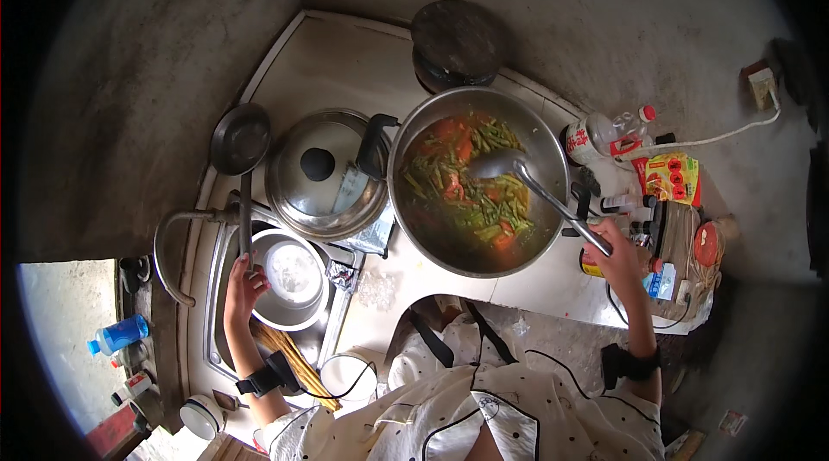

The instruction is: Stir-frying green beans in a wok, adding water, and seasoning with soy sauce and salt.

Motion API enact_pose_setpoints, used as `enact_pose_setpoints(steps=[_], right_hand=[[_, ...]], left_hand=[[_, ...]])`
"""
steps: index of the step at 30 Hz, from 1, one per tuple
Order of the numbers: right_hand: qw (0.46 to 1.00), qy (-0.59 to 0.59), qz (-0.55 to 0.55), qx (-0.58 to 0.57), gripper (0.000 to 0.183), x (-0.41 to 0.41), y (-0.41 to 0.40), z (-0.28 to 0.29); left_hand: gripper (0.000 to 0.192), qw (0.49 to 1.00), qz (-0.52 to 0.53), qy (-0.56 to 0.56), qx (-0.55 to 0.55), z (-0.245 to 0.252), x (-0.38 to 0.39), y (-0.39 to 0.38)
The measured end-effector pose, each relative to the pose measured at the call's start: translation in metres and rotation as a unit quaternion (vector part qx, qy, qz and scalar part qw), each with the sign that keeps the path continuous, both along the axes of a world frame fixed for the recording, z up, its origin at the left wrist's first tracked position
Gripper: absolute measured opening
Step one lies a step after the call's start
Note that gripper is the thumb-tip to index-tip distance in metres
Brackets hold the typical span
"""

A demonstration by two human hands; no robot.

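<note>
My left hand [246, 283] grips the handle of a dark metal ladle [239, 139], whose bowl is raised at the left beside the lidded pot. A steel wok spatula [557, 199] is held by its handle in my right hand [612, 248]. Its blade rests among the food in a large steel wok [550, 144]. Cut green beans and tomato pieces [482, 195] lie in broth there. Below the ladle, a metal basin [259, 242] with a white bowl [295, 270] inside stands at the sink [217, 331].
A pot with a glass lid [304, 192] stands left of the wok, a dark round lidded vessel [456, 40] behind it. Bottles [586, 137] and a yellow seasoning packet [673, 177] crowd the right. A curved faucet [165, 267] and a bundle of thin sticks [295, 354] are at the sink.
</note>
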State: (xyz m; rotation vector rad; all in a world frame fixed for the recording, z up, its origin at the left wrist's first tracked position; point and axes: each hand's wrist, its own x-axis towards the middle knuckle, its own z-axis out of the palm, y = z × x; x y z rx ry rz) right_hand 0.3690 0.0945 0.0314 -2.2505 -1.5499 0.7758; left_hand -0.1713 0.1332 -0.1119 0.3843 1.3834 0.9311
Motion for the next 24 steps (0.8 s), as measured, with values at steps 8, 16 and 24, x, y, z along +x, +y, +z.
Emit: enact_pose_setpoints(steps=[8,16,24], right_hand=[[0.995,0.077,-0.02,0.063,0.021,0.012,-0.04,-0.013],[0.965,0.205,0.157,0.039,0.032,-0.015,-0.06,-0.08],[0.932,0.299,0.198,0.046,0.037,-0.008,-0.074,-0.068]], left_hand=[[0.032,0.992,0.122,0.024,0.028,-0.028,0.004,-0.042],[0.032,0.97,0.138,0.199,0.039,-0.011,0.039,-0.114],[0.019,0.963,0.048,0.259,0.063,0.049,0.126,-0.161]])
